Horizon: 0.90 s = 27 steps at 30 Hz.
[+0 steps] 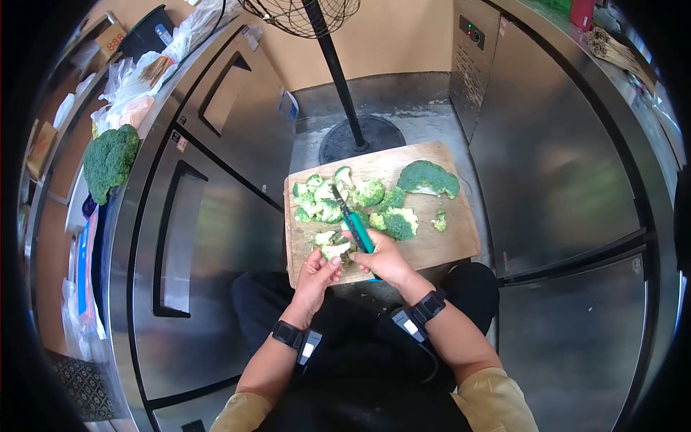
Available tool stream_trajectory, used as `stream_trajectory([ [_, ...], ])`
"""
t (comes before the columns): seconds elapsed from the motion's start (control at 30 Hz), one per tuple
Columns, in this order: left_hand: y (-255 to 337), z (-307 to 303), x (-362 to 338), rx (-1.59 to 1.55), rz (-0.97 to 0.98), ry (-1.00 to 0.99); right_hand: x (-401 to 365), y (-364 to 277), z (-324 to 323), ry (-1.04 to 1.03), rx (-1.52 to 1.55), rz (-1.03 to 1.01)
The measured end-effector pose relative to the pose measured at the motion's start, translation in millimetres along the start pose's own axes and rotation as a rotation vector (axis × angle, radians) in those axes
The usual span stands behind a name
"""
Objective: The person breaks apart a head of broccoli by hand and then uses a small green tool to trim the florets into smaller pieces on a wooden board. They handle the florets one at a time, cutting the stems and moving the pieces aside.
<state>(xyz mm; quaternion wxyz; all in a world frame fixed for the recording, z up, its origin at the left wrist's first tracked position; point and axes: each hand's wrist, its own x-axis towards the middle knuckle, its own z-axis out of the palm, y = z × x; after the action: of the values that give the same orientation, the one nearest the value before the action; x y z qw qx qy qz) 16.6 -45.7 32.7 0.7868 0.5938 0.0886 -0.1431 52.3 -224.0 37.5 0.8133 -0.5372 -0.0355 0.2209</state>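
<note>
Over the near edge of a wooden cutting board (453, 223), my left hand (314, 277) pinches a small broccoli floret (335, 250). My right hand (383, 258) is closed around a knife with a green handle (361, 234), its dark blade pointing up and left over the board. The fingertips of both hands are close together at the floret. Cut florets (327, 211) lie in a pile on the left of the board. Larger broccoli pieces (400, 223) sit at its middle, a big broccoli head (430, 178) at its back right, and one small floret (440, 221) at the right.
Behind the board stands a black fan pole (336, 75) on a round base (362, 138). Steel cabinets flank both sides (248, 122), (561, 165). Another broccoli head (111, 162) and plastic bags (137, 90) rest on the left counter. My knees are below the board.
</note>
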Motion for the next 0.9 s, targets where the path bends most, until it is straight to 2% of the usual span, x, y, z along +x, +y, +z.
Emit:
stream_trajectory([
  [0.07,-2,-3,0,0.033,-0.037,-0.024,2,5,-1,-0.027,-0.036,-0.026],
  [0.17,1,-5,-1,-0.118,-0.104,-0.062,7,11,-4,-0.014,-0.035,0.016],
  [0.27,9,-1,-9,-0.227,-0.094,0.022,10,7,-9,0.050,0.075,0.087],
  [0.37,-5,-15,1,0.050,0.006,0.208,9,4,-12,0.058,0.222,0.109],
  [0.47,-17,-24,16,0.687,0.354,0.283,8,-2,-15,0.081,0.293,0.132],
  [0.57,-17,-30,31,1.135,0.517,0.320,9,-6,-19,0.125,0.324,0.136],
  [0.67,-30,-42,47,1.182,0.491,0.290,12,-3,-24,0.141,0.342,0.139],
  [0.77,-18,-40,53,1.112,0.284,0.306,14,-2,-25,0.150,0.355,0.159],
  [0.87,-22,-56,62,0.757,0.204,0.349,16,3,-24,0.132,0.360,0.179],
  [0.9,-21,-59,66,0.488,0.220,0.336,17,3,-23,0.119,0.349,0.184],
])
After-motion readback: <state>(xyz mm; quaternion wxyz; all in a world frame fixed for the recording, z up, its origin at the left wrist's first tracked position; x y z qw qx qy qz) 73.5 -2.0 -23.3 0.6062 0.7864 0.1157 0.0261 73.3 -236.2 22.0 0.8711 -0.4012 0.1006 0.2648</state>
